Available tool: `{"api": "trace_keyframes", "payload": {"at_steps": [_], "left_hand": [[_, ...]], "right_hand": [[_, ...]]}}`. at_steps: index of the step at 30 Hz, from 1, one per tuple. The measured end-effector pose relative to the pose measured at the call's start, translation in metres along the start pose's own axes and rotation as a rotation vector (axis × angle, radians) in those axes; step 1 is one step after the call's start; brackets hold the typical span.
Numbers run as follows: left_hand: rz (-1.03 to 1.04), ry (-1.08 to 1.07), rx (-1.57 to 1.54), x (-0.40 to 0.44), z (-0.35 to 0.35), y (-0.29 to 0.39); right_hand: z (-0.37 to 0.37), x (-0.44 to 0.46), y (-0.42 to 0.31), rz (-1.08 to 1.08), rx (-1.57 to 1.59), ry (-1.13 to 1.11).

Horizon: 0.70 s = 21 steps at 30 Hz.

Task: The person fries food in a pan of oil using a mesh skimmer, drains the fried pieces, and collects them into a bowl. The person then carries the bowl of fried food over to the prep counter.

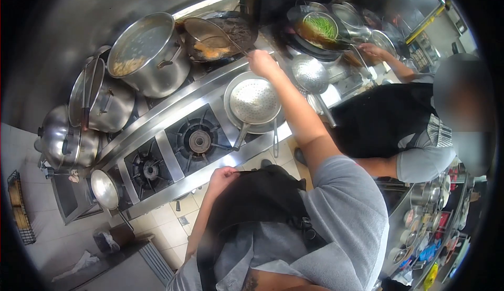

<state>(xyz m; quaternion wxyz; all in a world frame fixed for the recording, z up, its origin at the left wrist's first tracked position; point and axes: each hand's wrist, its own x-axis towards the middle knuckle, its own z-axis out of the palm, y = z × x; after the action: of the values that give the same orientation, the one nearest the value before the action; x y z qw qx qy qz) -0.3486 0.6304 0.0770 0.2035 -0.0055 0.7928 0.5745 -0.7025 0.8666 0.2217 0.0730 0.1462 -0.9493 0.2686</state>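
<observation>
My right hand [262, 63] is closed round the handle of a wire strainer [208, 32]. The strainer's round mesh is over a dark wok [239, 31], with something orange showing beneath it. My left hand [224, 174] is closed low in front of my black apron [257, 196], with a thin dark thing at its fingertips that I cannot make out. Below my right hand, a perforated ladle [254, 101] rests on a round metal pan. A large steel pot [164, 65] holding cloudy liquid stands left of the wok.
Two bare burners [199, 141] lie between me and the pots. Further pots [113, 107] and a small pan [105, 189] are at the left. On the right a co-worker in a black apron [367, 117] holds a wok with green vegetables [321, 27]. Another perforated ladle [310, 74] lies between us.
</observation>
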Motion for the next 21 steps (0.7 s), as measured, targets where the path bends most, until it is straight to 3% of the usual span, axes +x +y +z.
{"api": "trace_keyframes", "payload": {"at_steps": [2, 4, 14, 16, 17, 18, 20, 21], "left_hand": [[-0.112, 0.004, -0.121, -0.003, 0.002, 0.011], [-0.065, 0.001, -0.075, -0.001, 0.000, 0.018], [-0.009, 0.027, -0.059, -0.007, -0.003, 0.033], [-0.010, 0.032, -0.043, -0.006, -0.003, 0.031], [-0.010, 0.029, -0.027, -0.006, -0.003, 0.029], [-0.011, 0.036, -0.029, -0.006, -0.003, 0.025], [-0.035, 0.030, -0.064, -0.007, -0.002, 0.023], [-0.035, 0.036, -0.067, -0.007, -0.001, 0.022]], "right_hand": [[0.015, 0.015, 0.010, -0.009, 0.000, -0.057], [0.018, 0.021, 0.014, 0.042, -0.018, -0.106], [-0.007, 0.075, 0.072, 0.069, -0.022, 0.231], [-0.006, 0.091, 0.094, 0.168, -0.085, 0.016], [-0.008, 0.091, 0.096, 0.342, 0.247, -0.098], [-0.008, 0.090, 0.097, 0.335, 0.248, -0.102], [-0.008, 0.084, 0.089, 0.446, 0.599, -0.226], [-0.011, 0.080, 0.088, 0.456, 0.559, -0.275]]}}
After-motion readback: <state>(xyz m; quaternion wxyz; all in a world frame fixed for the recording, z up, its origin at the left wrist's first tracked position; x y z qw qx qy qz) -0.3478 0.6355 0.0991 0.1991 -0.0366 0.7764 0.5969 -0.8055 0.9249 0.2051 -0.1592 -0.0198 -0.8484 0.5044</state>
